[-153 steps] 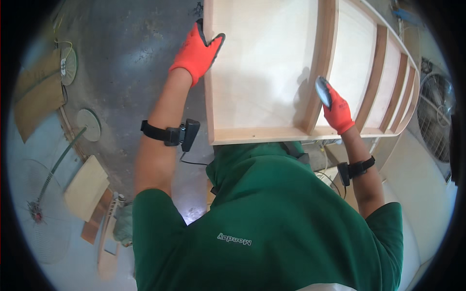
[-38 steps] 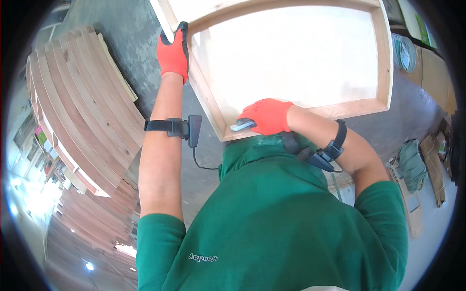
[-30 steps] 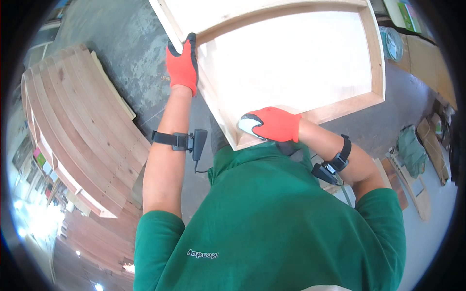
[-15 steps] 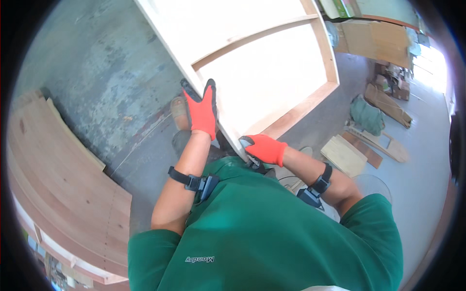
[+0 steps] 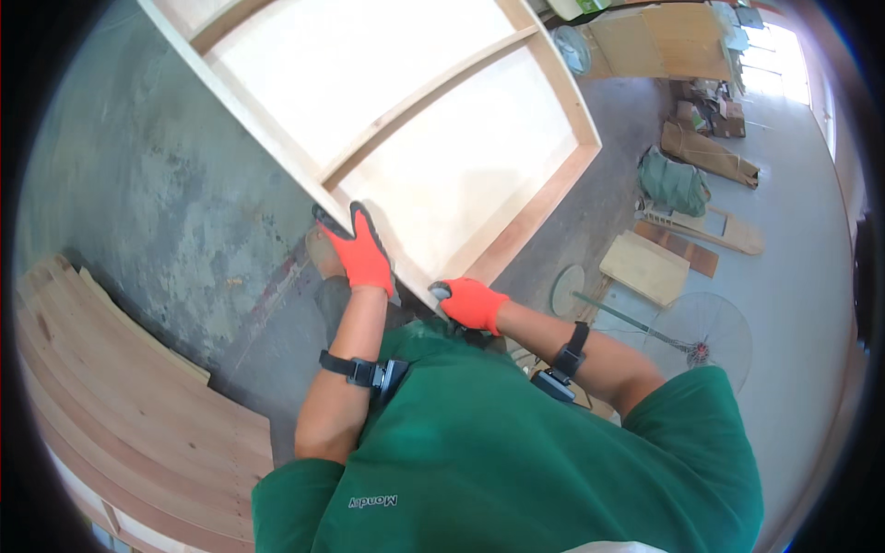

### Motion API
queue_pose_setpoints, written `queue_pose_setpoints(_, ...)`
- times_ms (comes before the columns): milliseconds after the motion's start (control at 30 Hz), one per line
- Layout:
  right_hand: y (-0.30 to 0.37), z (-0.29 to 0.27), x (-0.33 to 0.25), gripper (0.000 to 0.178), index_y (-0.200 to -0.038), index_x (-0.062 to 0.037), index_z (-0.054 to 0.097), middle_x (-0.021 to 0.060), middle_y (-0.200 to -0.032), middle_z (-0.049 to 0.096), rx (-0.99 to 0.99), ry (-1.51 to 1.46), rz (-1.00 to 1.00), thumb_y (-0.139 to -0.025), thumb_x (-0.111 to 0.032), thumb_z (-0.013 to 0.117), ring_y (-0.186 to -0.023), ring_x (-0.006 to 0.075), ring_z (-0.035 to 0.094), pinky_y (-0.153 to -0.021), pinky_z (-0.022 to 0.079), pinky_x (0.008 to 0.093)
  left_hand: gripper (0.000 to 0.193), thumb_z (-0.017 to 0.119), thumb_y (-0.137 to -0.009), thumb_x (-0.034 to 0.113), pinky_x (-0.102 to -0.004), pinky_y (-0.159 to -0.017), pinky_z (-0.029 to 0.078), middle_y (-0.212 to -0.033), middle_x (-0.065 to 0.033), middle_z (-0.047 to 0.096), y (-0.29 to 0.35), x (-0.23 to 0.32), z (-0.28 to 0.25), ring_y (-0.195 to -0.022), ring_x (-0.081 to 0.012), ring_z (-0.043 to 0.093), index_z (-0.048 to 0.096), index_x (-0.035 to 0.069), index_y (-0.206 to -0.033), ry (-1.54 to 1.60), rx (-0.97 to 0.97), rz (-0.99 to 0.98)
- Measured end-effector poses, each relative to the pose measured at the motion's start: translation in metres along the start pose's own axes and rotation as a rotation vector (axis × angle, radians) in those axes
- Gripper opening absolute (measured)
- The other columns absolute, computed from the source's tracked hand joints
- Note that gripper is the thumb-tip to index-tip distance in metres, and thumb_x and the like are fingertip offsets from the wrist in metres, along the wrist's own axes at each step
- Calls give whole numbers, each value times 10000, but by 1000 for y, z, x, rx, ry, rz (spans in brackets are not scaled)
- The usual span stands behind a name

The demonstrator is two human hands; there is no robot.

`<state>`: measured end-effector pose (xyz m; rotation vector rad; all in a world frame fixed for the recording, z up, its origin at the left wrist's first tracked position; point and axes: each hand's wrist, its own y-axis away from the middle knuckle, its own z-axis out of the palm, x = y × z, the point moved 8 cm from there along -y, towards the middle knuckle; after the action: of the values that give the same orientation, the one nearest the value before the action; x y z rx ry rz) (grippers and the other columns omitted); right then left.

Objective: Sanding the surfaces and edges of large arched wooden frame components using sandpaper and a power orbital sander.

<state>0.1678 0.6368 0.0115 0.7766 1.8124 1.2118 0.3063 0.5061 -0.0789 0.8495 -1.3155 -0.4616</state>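
In front of me a large pale wooden frame panel (image 5: 527,214) with crossbars and a white backing slants up past the top edge of the view. My left hand (image 5: 367,263), in a red glove with dark fingertips, is closed over its long left edge, thumb on the inner side and fingers outside. At the near corner my right hand (image 5: 472,304), gloved alike, grips the rim; its lower fingers are hidden behind the wood. The panel's near corner is close to my waist.
Stacked curved wooden boards (image 5: 138,396) lie at the left. On the right stand a pedestal fan (image 5: 699,352), flat panels (image 5: 645,267), a green sack (image 5: 673,182) and a long brown wrapped bundle (image 5: 710,155). Cardboard sheets (image 5: 659,41) are farther back. Worn grey concrete floor surrounds the panel.
The panel has shifted leftward in view and more of its crossbars show. Both hands keep their hold, the left one lower in the picture. The fan has come further into sight.
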Motion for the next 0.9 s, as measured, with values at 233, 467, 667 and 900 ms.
queue_pose_setpoints(233,21,-7,-9,219,-970,-19,593,212,-867,662,-11,100,-88,-811,-150,516,-793,336,650,-748,512,420,662,604,-972,198,-362,-1063,381,-1456,-158,440,12,26,-1,-1263,-247,473,273,-34,-1497,-46,2,242)
queue_pose_setpoints(467,16,-4,-7,190,-951,-33,582,203,-884,662,45,274,-160,-832,-170,524,-782,342,638,-714,493,437,656,596,-978,224,-362,-1045,398,-1428,-153,468,21,44,-1,-1257,-256,489,280,-13,-1502,-206,28,301)
queue_pose_setpoints(667,-18,2,5,190,-969,-45,611,191,-833,656,59,166,-129,-835,-135,510,-757,310,640,-693,493,413,698,583,-982,251,-375,-1076,375,-1451,-176,441,8,21,-7,-1298,-286,462,228,-15,-1520,-205,34,174)
queue_pose_setpoints(900,11,2,9,368,-1147,-65,646,188,-956,696,86,130,-115,-825,-182,514,-851,338,664,-804,506,406,926,598,-955,395,-382,-1198,192,-1610,-215,148,12,20,2,-1480,-324,200,9,7,-1556,-135,-104,152)
